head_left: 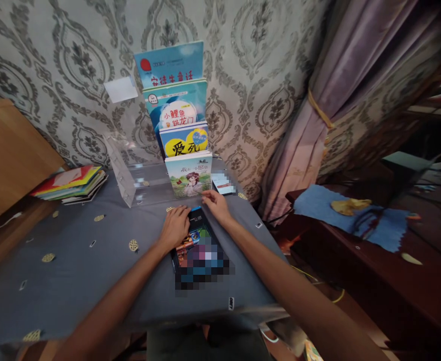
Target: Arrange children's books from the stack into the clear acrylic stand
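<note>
A dark book [198, 220] with a colourful cover lies on the table, its lower part blurred out. My left hand [175, 226] rests over its upper left edge, fingers laid out and close together. Just right of the book's top, my right hand [217, 206] has its thumb and forefinger slightly apart at the lower right corner of a pale green picture book [190, 175]; whether they touch it I cannot tell. That book is frontmost in a clear stepped rack [120, 173], before a yellow-and-blue book [184, 143], a teal book [177, 103] and a light blue book [171, 60].
Coloured books [69, 183] are stacked at the table's left, near a wooden panel [17, 155]. A phone-like device [224, 183] lies right of the rack. A white card [121, 90] is against the wall. To the right stands a dark red table [363, 255] bearing a blue cloth [314, 205].
</note>
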{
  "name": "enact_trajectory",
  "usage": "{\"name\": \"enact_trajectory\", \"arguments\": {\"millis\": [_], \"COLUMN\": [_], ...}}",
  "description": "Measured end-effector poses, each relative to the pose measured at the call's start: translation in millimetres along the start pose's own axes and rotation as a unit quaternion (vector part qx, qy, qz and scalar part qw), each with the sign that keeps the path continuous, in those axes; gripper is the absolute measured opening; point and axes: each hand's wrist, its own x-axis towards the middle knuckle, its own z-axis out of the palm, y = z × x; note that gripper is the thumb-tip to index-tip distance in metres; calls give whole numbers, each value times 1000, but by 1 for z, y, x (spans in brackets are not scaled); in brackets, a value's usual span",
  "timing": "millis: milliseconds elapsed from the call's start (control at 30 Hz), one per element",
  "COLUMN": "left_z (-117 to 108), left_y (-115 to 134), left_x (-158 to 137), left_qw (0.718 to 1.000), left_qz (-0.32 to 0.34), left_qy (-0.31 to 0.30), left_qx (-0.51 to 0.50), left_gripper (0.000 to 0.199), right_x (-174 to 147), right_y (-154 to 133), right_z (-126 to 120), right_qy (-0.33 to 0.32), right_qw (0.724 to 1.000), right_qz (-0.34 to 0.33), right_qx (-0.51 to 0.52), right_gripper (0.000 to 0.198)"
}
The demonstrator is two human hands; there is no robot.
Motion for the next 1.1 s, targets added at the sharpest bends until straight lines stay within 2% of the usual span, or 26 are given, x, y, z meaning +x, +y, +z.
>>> {"name": "enact_trajectory", "arguments": {"millis": [200,267,467,667,767,900,1100], "left_z": [4,4,-6,-21,-24,-21,-11], "left_y": [12,11,-1,-7,-6,-8,-21], "left_x": [17,19,12,5,5,5,7], "left_qw": [1000,999,995,994,990,994,989], "left_qz": [19,19,-21,-99,-126,-107,-77], "left_qy": [-3,7,57,14,-3,18,86], "left_qx": [-6,-24,-74,36,60,21,-91], "left_gripper": [37,36,34,29,26,27,35], "right_x": [-14,-23,-39,-41,-42,-43,-43], "right_y": [3,1,-14,-22,-23,-27,-33], "right_z": [-9,-12,-17,-20,-18,-16,-19], "right_qy": [19,14,-32,-85,-102,-117,-115], "right_qw": [995,995,996,974,962,946,928], "right_qz": [-1,-12,-56,-76,-88,-109,-98], "right_qx": [101,101,-56,-195,-237,-280,-341], "right_gripper": [25,23,25,30,31,30,31]}}
